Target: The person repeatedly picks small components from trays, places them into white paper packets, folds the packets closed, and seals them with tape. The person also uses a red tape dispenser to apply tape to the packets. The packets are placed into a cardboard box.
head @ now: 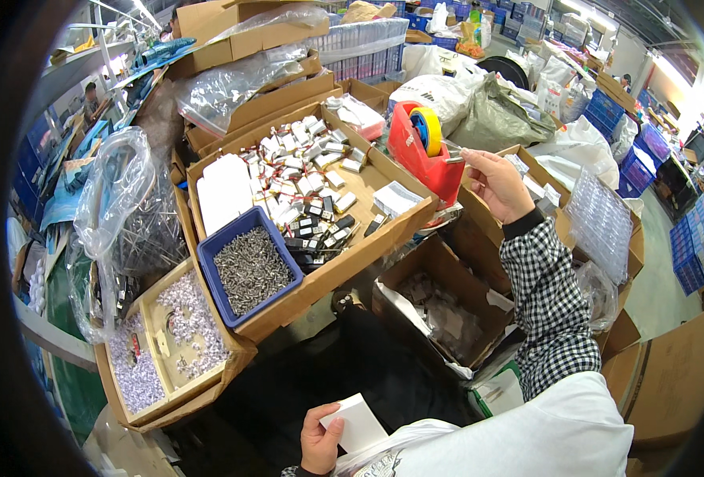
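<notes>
My left hand [320, 438] grips a small white box [355, 424] between thumb and fingers, low in front of my body. Farther out on the right, my right hand [496, 182] is at the cutting end of a red tape dispenser [404, 143], its thumb and forefinger pinched on the end of the clear tape. A yellow-cored tape roll [426, 132] sits in the dispenser. Left of it, a cardboard tray [358, 247] holds white battery packs with red wires [295, 156], black USB plugs [310, 228], folded paper sheets [396, 199] and a blue bin [248, 210] of small metal screws.
A wooden divided tray [176, 390] with small white parts adjoins the cardboard tray. An open carton [429, 352] with small bags stands below the dispenser. Clear plastic trays [600, 223] lean at the right. Plastic bags [110, 203] hang at the left; sacks [501, 116] lie behind.
</notes>
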Available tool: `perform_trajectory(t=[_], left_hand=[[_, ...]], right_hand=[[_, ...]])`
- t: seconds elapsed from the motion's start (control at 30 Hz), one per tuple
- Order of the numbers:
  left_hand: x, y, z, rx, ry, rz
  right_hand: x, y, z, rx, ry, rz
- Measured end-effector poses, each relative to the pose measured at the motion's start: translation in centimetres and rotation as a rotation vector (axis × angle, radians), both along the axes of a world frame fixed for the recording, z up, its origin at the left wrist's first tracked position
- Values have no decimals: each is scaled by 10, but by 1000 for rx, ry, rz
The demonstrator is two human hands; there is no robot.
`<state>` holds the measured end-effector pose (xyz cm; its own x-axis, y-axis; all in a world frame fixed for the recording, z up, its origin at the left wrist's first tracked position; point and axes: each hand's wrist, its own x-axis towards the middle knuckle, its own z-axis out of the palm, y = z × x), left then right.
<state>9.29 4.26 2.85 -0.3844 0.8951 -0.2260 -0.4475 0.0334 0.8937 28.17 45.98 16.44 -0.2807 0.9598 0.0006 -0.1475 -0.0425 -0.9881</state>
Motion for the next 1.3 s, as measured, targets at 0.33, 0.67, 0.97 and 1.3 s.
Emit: perform_trajectory(t=[0.33, 0.67, 0.97, 1.3], left_hand=[[-2, 3, 5, -30, 12, -32], [-1, 4, 16, -91, 96, -31], [-9, -9, -11, -242, 467, 20], [-5, -15, 12, -240, 596, 70]], right_hand=[[11, -14, -22, -141, 206, 66], [-27, -43, -73, -268, 576, 17], [-55, -221, -114, -666, 39, 601], [-81, -302, -116, -841, 91, 574]])
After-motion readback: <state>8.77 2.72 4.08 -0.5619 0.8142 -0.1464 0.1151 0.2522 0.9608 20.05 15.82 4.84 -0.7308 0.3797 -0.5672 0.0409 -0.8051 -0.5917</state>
